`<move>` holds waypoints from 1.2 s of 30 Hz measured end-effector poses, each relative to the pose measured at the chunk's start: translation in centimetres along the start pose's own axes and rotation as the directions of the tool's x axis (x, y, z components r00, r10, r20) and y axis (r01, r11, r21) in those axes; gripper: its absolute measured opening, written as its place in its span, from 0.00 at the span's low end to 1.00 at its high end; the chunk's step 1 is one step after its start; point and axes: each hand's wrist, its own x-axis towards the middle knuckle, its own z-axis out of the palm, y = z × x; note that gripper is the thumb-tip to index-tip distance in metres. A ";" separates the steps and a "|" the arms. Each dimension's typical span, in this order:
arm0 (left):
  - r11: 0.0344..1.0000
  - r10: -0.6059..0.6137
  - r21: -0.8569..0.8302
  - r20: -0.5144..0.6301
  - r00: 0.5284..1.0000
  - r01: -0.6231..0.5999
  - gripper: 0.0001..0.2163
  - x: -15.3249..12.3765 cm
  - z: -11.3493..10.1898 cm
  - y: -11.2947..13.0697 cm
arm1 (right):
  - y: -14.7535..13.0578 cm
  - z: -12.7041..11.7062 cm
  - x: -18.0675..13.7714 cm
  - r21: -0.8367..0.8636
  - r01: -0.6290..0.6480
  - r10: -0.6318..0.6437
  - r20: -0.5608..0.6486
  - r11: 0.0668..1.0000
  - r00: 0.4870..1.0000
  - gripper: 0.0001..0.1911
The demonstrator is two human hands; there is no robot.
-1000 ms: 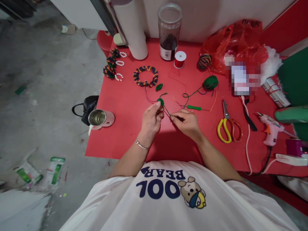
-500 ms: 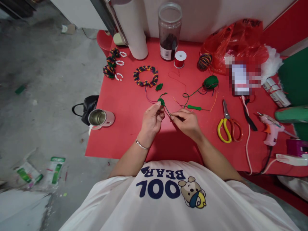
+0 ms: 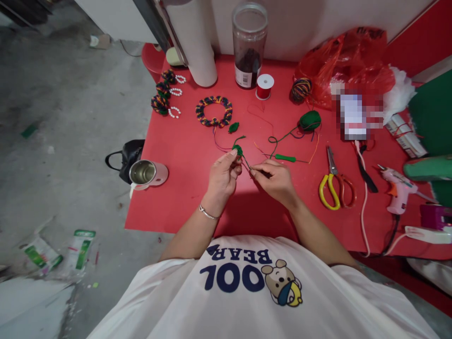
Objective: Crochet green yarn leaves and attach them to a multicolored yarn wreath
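My left hand [image 3: 225,173] pinches a small green crocheted piece [image 3: 238,150] between thumb and fingertips, and a short yarn tail sticks out above it. To its right, my right hand [image 3: 273,180] is closed with thumb and forefinger on the green yarn [image 3: 246,163] that runs from the piece. Whether the fingers hide anything else I cannot tell. A green-handled crochet hook [image 3: 285,158] lies on the table just beyond my right hand. Behind the hands rest a small green crocheted leaf [image 3: 233,127] and a multicoloured braided ring [image 3: 213,112]. A green yarn ball [image 3: 310,121] sits further right.
On the red table [image 3: 176,202] are a steel mug [image 3: 148,173] at the left edge, scissors [image 3: 334,181], a pink glue gun [image 3: 398,189] and a phone [image 3: 353,115]. A red thread spool [image 3: 264,86], a jar [image 3: 249,47] and a red plastic bag [image 3: 349,66] stand behind.
The green piece has shifted very slightly in my left fingertips. Both hands stay in nearly the same place, with the same grips.
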 end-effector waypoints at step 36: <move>0.924 0.312 0.208 0.072 0.947 -0.320 0.13 0.2 -0.6 -0.7 | 0.1 -0.4 0.1 -0.053 0.083 -0.085 -0.041 0.995 0.996 0.09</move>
